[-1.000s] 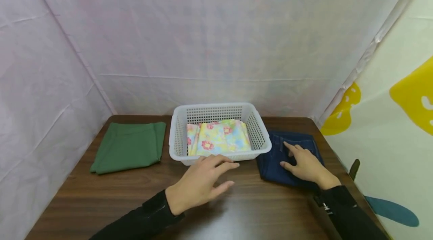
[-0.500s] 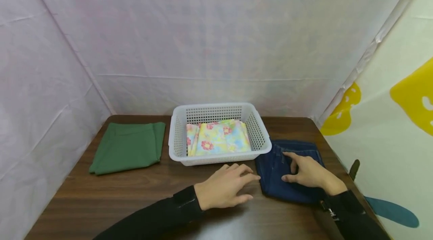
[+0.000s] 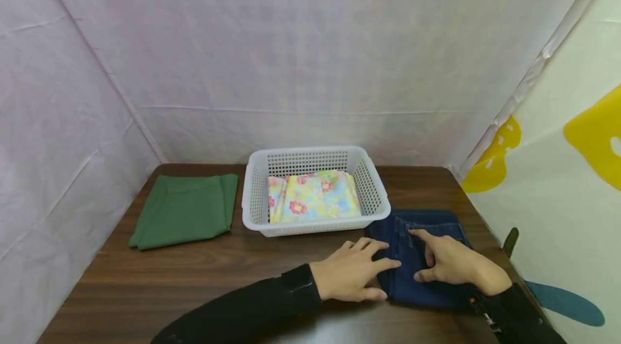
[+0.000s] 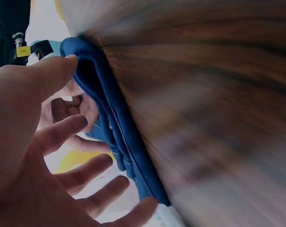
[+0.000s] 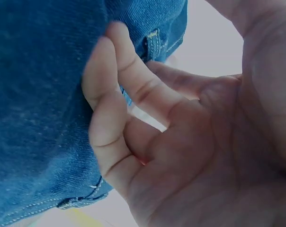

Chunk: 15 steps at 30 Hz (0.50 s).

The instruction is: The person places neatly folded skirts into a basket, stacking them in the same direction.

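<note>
Folded dark blue jeans (image 3: 417, 290) lie on the right part of the table, close to the basket's right front corner. My right hand (image 3: 453, 260) is over them with its fingertips on the denim (image 5: 39, 104), the index finger stretched toward the stitched waistband side. At the left edge of the jeans is my left hand (image 3: 350, 271), its fingers spread and overlapping that edge in the head view. From the left wrist view, the folded layers of the jeans (image 4: 129, 142) stand edge-on just beyond the left fingertips, and nothing is gripped.
A white plastic basket (image 3: 315, 228) stands at the back middle with a folded floral cloth (image 3: 310, 198) inside. Folded green fabric (image 3: 186, 212) lies on the left of the brown wooden table (image 3: 184, 290). White sheeting (image 3: 301, 53) hangs behind and at both sides.
The jeans have slid toward the person together with the right hand. My left hand has moved right, from in front of the basket to the jeans' left edge.
</note>
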Each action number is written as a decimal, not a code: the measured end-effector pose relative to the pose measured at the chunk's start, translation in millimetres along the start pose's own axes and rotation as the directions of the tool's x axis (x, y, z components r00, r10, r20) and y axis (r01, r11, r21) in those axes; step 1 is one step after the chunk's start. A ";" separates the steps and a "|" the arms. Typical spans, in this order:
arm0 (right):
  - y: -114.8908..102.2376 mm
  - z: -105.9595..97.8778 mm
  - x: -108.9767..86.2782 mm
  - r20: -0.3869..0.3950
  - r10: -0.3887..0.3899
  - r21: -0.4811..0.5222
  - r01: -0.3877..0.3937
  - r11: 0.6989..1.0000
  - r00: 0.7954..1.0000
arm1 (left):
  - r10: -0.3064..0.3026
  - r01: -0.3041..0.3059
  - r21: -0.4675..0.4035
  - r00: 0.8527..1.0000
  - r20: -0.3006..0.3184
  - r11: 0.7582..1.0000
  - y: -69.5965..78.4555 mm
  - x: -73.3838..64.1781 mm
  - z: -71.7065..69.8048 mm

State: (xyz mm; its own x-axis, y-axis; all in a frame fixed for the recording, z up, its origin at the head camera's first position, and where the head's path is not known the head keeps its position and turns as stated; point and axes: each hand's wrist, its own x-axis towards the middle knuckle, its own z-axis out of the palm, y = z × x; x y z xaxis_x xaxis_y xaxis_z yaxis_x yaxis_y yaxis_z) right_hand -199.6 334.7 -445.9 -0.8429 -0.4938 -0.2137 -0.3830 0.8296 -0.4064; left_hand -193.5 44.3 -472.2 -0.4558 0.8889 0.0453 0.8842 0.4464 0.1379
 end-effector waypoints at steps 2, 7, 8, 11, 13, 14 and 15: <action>2.9 -0.4 -5.4 0.027 -0.024 0.014 0.024 1.000 0.999 | 0.003 -0.003 -0.013 1.000 0.012 1.000 3.0 8.1 1.3; 10.8 -2.2 -13.9 0.069 -0.063 0.044 0.060 0.997 0.996 | -0.002 0.003 -0.015 0.999 0.033 1.000 7.2 23.8 5.2; 12.0 -2.8 -14.9 0.077 -0.064 0.049 0.060 0.997 0.995 | -0.005 0.005 -0.011 0.999 0.039 1.000 7.6 26.3 6.4; 14.7 -4.4 -17.1 0.108 -0.062 0.073 0.054 0.996 0.992 | -0.011 0.012 -0.016 0.997 0.070 1.000 8.7 31.4 10.0; 15.7 -5.3 -18.5 0.128 -0.051 0.089 0.040 0.995 0.990 | -0.013 0.015 -0.021 0.996 0.091 1.000 9.9 33.2 11.9; 16.1 -5.7 -18.8 0.136 -0.042 0.092 0.030 0.995 0.990 | -0.014 0.016 -0.021 0.995 0.099 1.000 10.4 33.8 12.3; 16.4 -6.3 -18.9 0.137 -0.044 0.089 0.031 0.996 0.990 | -0.014 0.016 -0.018 0.994 0.107 1.000 10.7 34.0 11.7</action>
State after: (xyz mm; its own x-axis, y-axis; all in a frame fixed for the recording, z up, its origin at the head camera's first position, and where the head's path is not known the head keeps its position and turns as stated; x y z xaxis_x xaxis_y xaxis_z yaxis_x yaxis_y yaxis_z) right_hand -192.3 359.2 -442.9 -0.7655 -0.5606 -0.3158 -0.3742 0.7871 -0.4904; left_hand -198.3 80.5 -480.7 -0.4544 0.8886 -0.0625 0.8748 0.4584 0.1568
